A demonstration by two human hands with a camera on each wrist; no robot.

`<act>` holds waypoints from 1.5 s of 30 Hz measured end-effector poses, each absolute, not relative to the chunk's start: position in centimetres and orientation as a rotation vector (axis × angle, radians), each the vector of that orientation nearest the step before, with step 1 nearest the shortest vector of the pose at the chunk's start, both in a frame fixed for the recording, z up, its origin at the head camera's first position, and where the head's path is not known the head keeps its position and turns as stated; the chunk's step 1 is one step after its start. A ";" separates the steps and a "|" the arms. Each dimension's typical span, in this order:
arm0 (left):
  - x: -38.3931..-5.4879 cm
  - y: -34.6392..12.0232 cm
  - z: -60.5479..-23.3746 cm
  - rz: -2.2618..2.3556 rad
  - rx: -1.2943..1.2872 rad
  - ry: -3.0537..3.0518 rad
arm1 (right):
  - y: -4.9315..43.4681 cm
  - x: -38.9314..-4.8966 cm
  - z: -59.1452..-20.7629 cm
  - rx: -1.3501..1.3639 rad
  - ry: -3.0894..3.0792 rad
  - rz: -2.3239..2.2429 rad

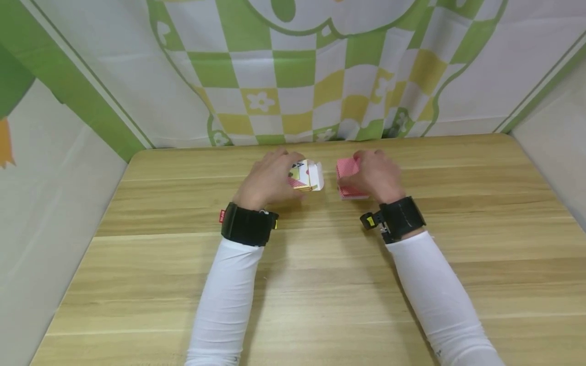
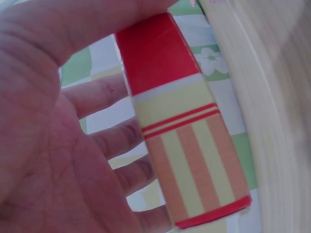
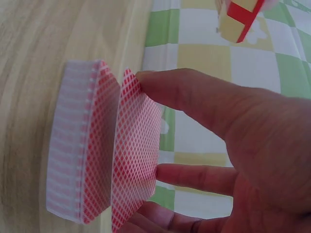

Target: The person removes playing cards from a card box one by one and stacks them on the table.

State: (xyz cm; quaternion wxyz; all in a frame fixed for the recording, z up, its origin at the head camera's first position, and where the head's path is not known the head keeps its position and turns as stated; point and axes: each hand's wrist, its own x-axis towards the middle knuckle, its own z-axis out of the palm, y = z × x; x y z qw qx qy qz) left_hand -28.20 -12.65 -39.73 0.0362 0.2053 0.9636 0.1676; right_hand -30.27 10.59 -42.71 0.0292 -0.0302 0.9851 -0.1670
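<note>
Above the table my left hand (image 1: 267, 178) grips a playing-card box (image 1: 316, 175) between thumb and fingers. Its white flap stands out on the right side and an ace design shows on its face. In the left wrist view the red, cream and striped narrow side of the box faces the palm. My right hand (image 1: 377, 175) pinches a red-and-white patterned playing card (image 3: 136, 150) by its edges. A deck of cards (image 3: 70, 145) with the same back pattern lies on the table just under that card, with a narrow gap between them.
The wooden table (image 1: 316, 284) ends at the back against a green, white and yellow checkered curtain (image 1: 293, 66). Pale side panels (image 1: 50, 213) flank the table. A black band with a small camera is strapped round each wrist.
</note>
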 end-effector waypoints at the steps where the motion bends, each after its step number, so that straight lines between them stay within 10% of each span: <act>1: -28.2 -12.6 -39.7 0.517 0.633 2.960 | 10.6 -30.3 -42.8 -0.092 3.041 -0.510; 45: -28.3 -12.7 -40.2 0.522 0.595 2.933 | 9.9 -30.3 -43.4 -0.068 3.008 -0.408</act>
